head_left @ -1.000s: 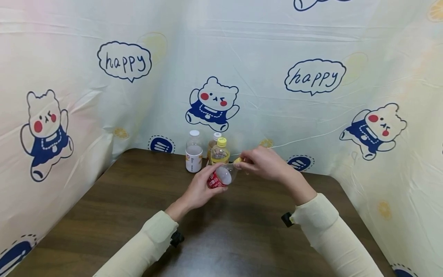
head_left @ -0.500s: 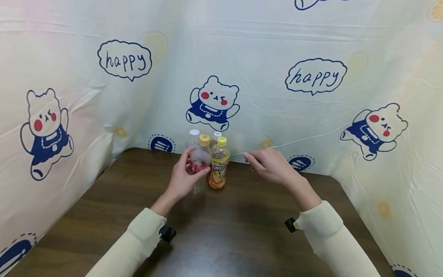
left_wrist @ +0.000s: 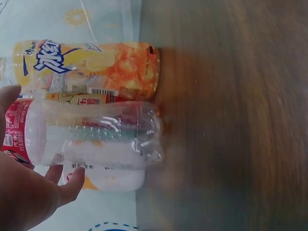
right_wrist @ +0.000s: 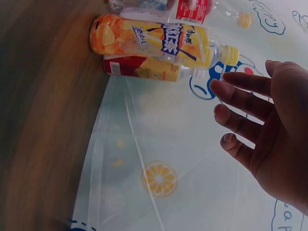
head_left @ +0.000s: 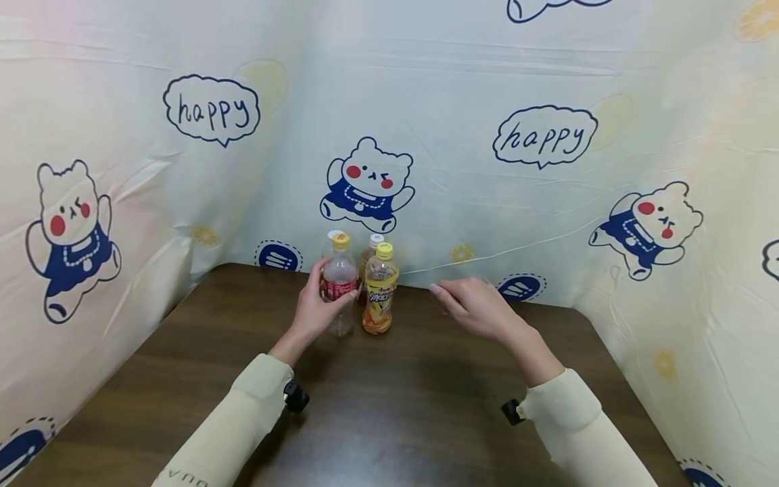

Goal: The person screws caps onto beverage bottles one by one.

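My left hand (head_left: 312,310) grips a clear plastic bottle (head_left: 341,272) with a red label and an orange-yellow cap (head_left: 341,241). That bottle stands upright at the back of the table, beside a yellow-labelled iced tea bottle (head_left: 380,295). In the left wrist view the clear bottle's base (left_wrist: 149,134) shows, and the thumb and fingers lie around its label. My right hand (head_left: 476,308) is held in the air to the right of the bottles, holding nothing. Its fingers spread, loosely bent, in the right wrist view.
Behind the front bottles are a white-capped bottle (head_left: 334,234), mostly hidden, and another bottle (head_left: 368,253) with a red-and-yellow label (right_wrist: 139,67). The dark wooden table (head_left: 395,412) meets a printed curtain (head_left: 450,203) at its back edge.
The red-labelled bottle has gone from tilted between both hands to upright, farther left beside the others. My right hand has let go of its cap and dropped slightly.
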`<action>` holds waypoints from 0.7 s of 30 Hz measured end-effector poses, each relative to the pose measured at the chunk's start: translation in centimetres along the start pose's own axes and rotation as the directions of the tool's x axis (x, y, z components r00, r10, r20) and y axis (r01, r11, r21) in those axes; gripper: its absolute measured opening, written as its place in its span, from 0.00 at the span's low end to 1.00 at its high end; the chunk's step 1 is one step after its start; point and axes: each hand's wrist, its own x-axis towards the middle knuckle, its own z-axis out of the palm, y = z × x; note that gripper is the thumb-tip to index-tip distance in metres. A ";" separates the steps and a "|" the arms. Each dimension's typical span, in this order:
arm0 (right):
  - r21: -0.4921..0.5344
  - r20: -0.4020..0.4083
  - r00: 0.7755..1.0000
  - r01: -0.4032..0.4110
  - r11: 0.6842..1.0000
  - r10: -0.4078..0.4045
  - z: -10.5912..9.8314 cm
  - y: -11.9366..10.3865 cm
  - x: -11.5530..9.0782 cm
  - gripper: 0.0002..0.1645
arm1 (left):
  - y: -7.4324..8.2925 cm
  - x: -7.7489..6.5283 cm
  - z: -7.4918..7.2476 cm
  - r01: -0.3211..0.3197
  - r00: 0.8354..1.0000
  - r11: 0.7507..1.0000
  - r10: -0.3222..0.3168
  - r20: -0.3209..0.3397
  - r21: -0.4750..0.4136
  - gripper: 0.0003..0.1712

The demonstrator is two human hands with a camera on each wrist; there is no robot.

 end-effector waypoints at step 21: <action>-0.433 -0.097 0.991 -0.129 0.892 0.096 3.8 2.9 -7.1 0.40 | -2.1 -3.9 -5.4 -0.366 0.926 0.536 0.294 0.239 0.761 0.53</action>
